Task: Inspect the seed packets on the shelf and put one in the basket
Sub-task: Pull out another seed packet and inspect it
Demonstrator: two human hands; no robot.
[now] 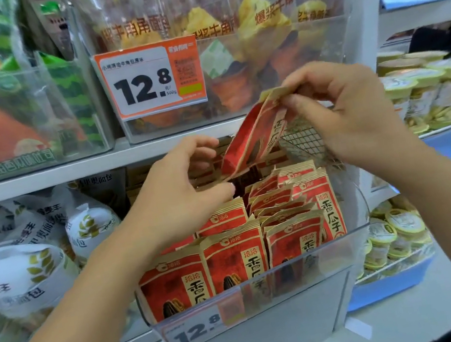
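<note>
Clearly the shelf (96, 163) is carrying a clear bin (296, 273) packed with upright red seed packets (234, 259). One packet (251, 139) is being held tilted above it; it is looking light, thin and crinkly, best pinched at its sealed ends. The right hand (351, 106) is pinching its top edge, the left hand (188, 189) is gripping its bottom corner. No basket is showing.

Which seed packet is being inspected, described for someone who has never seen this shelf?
Find the clear bin of red seed packets on the lower shelf, with a 12.8 tag on its front. The packet is the one lifted above that bin, tilted. It alone is out of the rows, its top corner pinched by the right hand and its lower end touching the left hand.
</note>
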